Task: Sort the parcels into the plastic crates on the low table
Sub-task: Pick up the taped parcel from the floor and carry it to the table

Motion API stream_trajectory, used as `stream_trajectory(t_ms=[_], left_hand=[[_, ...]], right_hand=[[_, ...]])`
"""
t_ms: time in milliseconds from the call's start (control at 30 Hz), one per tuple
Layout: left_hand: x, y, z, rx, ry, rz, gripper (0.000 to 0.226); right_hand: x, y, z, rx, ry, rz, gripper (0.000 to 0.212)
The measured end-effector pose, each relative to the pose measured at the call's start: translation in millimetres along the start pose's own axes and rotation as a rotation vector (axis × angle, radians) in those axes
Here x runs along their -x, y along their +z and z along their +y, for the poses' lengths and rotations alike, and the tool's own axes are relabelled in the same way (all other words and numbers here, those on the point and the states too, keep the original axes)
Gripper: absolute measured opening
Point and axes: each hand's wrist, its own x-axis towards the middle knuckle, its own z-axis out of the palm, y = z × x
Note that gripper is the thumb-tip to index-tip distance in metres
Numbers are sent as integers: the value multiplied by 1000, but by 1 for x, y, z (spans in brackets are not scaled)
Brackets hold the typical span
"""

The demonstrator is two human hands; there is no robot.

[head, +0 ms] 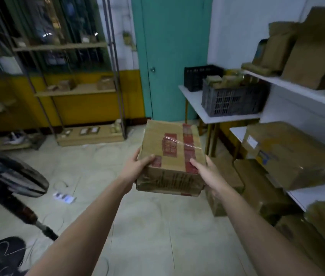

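A brown cardboard parcel with red tape crossed over its top is held out in front of me above the floor. My left hand grips its near left corner, thumb on top. My right hand grips its near right corner, thumb on the tape. Ahead to the right a low white table carries a grey plastic crate with brown parcels inside and a black crate behind it.
White shelves on the right hold many cardboard boxes, and more boxes are stacked on the floor below. A teal door is straight ahead. A standing fan and a power strip are on the left.
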Motion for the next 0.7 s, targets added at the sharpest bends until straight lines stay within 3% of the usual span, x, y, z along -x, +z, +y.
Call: stream_trajectory(t_ms=[100, 333, 700], left_hand=[[-37, -6, 8, -25, 35, -25, 78], [-166, -22, 9, 94, 69, -26, 72], [-390, -34, 31, 103, 80, -54, 81]], right_hand=[[-40, 4, -14, 55, -52, 20, 42], [-162, 27, -39, 192, -110, 85, 66], [-368, 39, -78, 217, -96, 46, 73]])
